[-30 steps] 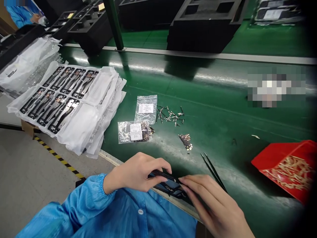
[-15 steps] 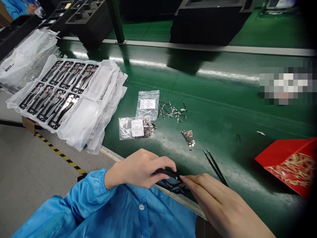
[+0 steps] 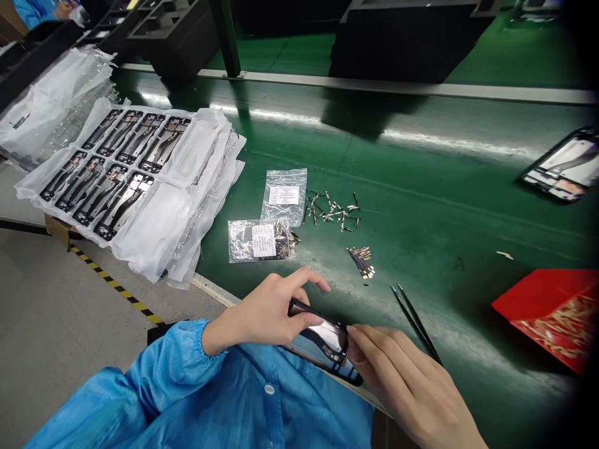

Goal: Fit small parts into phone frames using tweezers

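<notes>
A phone frame (image 3: 333,340), dark-edged with a silvery inside, is held tilted at the table's front edge. My left hand (image 3: 269,312) grips its left end, thumb on the near side and the index finger lifted off the rim. Around the right end, the fingers of my right hand (image 3: 414,383) press together on the edge; part of the frame is hidden behind them. A pair of black tweezers (image 3: 416,324) lies beside my right hand. Small flex cables (image 3: 361,262) sit in a pile beyond the hands, with more loose small parts (image 3: 333,211) scattered farther back.
Stacked white trays (image 3: 173,187) hold several phone frames at the left. Two labelled plastic bags (image 3: 263,241) lie near the middle. At the right are a red paper container (image 3: 538,299) with small pieces and another phone frame (image 3: 568,165). Black foam boxes (image 3: 397,43) stand at the back.
The phone frame has tipped so more of its silvery inside shows. My left index finger has risen off its edge. The view has shifted slightly, moving the table things a little right.
</notes>
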A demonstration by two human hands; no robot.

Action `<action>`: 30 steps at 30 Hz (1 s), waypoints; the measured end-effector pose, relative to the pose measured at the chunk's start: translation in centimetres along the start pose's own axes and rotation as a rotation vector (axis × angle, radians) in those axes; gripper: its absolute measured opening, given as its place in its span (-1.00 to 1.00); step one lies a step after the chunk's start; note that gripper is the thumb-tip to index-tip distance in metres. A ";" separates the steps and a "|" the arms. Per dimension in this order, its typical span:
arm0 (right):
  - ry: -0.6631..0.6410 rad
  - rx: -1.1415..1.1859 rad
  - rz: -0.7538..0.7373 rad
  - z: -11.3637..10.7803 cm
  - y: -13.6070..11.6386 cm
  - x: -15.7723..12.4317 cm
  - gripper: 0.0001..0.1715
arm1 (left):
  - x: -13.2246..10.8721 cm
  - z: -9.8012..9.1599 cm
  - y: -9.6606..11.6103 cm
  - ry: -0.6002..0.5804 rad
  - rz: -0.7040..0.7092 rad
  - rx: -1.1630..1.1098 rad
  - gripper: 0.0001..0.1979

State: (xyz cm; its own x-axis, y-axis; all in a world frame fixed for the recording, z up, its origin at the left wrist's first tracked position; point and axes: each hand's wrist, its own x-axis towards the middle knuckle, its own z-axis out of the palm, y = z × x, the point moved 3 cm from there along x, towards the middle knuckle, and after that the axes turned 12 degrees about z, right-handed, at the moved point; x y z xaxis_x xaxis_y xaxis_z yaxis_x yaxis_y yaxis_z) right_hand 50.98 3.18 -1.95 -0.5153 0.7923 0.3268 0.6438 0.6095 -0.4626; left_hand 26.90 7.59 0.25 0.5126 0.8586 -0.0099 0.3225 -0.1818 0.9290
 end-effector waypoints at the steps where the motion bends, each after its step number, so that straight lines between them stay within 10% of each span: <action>1: -0.003 0.049 0.017 0.0 0.2 0.0 -0.65 | 0.0 0.0 -0.1 -0.002 0.000 -0.009 -0.57; 23: 0.126 0.140 0.245 0.8 0.9 0.1 -0.72 | -0.1 0.0 -1.2 0.114 -0.085 -0.124 -0.54; 30: -0.007 0.282 0.411 1.5 1.3 0.4 -0.84 | -0.2 0.7 -1.6 0.077 -0.012 -0.034 -0.55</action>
State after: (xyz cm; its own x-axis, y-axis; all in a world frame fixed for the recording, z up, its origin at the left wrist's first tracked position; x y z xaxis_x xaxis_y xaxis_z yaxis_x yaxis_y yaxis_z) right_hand 50.74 4.23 -3.69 -0.2553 0.9646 0.0656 0.6172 0.2148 -0.7570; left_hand 26.85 7.42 -1.43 0.4462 0.8949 0.0063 0.3004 -0.1564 0.9409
